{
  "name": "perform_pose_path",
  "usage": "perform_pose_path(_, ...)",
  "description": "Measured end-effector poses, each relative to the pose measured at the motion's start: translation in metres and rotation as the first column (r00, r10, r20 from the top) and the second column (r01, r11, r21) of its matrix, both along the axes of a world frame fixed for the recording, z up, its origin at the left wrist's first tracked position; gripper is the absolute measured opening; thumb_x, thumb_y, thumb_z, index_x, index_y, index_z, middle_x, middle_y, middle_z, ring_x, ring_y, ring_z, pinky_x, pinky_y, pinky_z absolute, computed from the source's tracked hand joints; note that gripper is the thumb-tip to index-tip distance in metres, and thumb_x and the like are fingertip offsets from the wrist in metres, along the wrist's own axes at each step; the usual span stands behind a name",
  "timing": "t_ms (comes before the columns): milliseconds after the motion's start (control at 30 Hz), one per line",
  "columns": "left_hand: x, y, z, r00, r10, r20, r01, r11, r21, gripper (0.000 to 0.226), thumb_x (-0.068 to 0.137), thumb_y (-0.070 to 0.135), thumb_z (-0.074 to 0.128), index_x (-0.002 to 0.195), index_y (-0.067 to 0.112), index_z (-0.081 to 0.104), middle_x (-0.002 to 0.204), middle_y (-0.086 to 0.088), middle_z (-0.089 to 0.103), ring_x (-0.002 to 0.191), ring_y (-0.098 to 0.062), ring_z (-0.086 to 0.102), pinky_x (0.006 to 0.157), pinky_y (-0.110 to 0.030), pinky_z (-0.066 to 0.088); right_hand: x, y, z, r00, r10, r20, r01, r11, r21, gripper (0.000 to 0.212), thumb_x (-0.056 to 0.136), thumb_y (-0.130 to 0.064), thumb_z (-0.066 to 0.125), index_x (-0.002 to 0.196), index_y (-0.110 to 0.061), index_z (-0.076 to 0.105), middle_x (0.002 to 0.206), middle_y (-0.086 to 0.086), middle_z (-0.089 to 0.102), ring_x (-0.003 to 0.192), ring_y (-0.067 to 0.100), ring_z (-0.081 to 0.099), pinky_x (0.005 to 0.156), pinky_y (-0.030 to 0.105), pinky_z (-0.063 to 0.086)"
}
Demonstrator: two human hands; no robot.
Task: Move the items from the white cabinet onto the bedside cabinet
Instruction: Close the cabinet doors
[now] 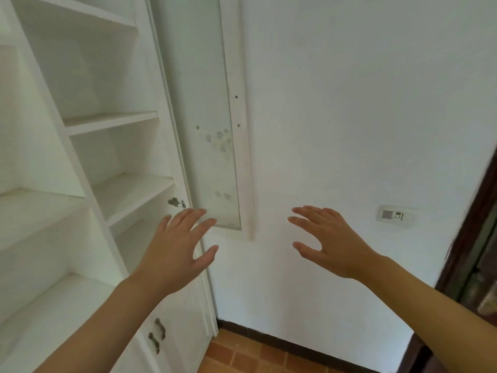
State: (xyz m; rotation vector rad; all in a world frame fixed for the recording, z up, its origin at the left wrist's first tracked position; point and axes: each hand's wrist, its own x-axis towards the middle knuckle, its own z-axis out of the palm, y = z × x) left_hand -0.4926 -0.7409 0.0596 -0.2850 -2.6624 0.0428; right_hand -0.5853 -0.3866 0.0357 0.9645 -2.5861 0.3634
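Head view: the only view, looking forward and down at both hands before an open cabinet and a bare wall.
White cabinet [80, 157]: stands at the left with its door [204, 111] swung open against the wall; every shelf that shows is bare.
Items: none can be seen on any shelf, so their weight, stiffness, slipperiness and fragility cannot be judged from here, nor where to take hold.
Bedside cabinet: not in view.
Left hand [174, 254]: raised in front of the cabinet's right edge, near the hinge [177, 202], fingers spread wide, palm forward, holding nothing.
Right hand [330, 243]: raised before the wall, well apart from the left, fingers spread, empty.
Lower doors: two dark handles [157, 335] show below the shelves; whether anything lies behind them is hidden.
Judgement: either the shelves are already emptied, or what remains sits out of sight; any grip should wait until an item is actually seen.
Surroundings: a wall socket [393, 216] at the right, tiled floor [242, 354] below.
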Motion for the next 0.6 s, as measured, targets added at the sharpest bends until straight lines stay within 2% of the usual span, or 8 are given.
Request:
perform_pose_path(267, -0.137, -0.027, 0.008, 0.999, -0.014, -0.038, 0.008, 0.987, -0.158, 0.061, 0.094, 0.062, 0.039, 0.142, 0.028, 0.055, 0.149, -0.004, 0.055, 0.141, -0.028, 0.047, 0.113, -0.063, 0.038, -0.12, -0.024, 0.005, 0.998, -0.052, 0.029, 0.051, 0.999, 0.008, 0.065, 0.1, -0.067, 0.037, 0.157, -0.036, 0.035, 0.165, -0.017, 0.029, 0.152, 0.005, 0.024, 0.124, 0.032, 0.023)
perform_pose_path(467, -0.244, -0.051, 0.044, 0.994, -0.085, -0.07, 0.057, 0.941, -0.334, 0.063, 0.095, 0.06, 0.036, 0.145, 0.024, 0.054, 0.152, -0.006, 0.052, 0.145, -0.031, 0.044, 0.112, -0.064, 0.038, -0.212, -0.059, 0.017, 0.999, -0.053, -0.004, 0.052, 0.998, -0.028, 0.067, 0.101, -0.065, 0.039, 0.16, -0.036, 0.028, 0.167, -0.016, 0.026, 0.153, 0.005, 0.021, 0.124, 0.03, 0.02)
perform_pose_path(600, -0.299, -0.048, 0.058, 0.988, -0.138, -0.063, 0.094, 0.882, -0.462, 0.064, 0.096, 0.059, 0.038, 0.147, 0.023, 0.053, 0.155, -0.009, 0.049, 0.147, -0.033, 0.041, 0.114, -0.065, 0.034, -0.256, -0.076, 0.011, 0.999, -0.044, -0.026, 0.043, 0.999, -0.026, 0.071, 0.101, -0.065, 0.037, 0.162, -0.035, 0.019, 0.17, -0.014, 0.017, 0.156, 0.008, 0.013, 0.127, 0.033, 0.016)
